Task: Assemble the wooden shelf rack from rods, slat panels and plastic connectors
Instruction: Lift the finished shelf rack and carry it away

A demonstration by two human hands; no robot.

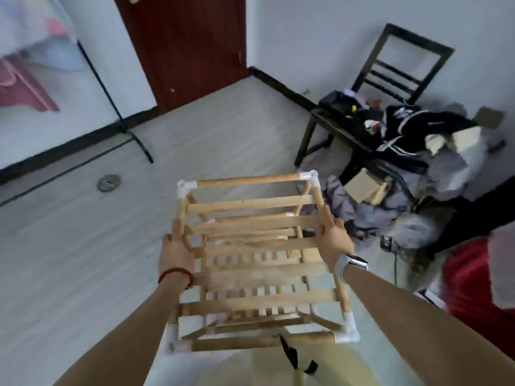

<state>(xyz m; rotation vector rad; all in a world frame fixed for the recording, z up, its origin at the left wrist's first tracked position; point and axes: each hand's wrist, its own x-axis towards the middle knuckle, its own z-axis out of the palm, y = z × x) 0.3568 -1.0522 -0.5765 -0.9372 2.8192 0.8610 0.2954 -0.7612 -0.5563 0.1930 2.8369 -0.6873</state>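
I hold the wooden shelf rack [256, 263] in front of me, above the floor, seen from its top. Its slat panels lie in tiers between round rods, and white plastic connectors [309, 176] cap the corners. My left hand [175, 249] grips the left side rod, with a red band on the wrist. On the opposite side rod, my right hand [333, 240] has its fingers wrapped around the wood; a white watch sits on that wrist. The frame is blurred by motion.
A dark chair [395, 76] stands at the back right with clothes, a black box and cardboard pieces piled around it. A brown door [186, 45] is straight ahead. A black stand leg [139, 140] and a floor drain [108, 182] are on the left. Something red [479, 288] lies at the right.
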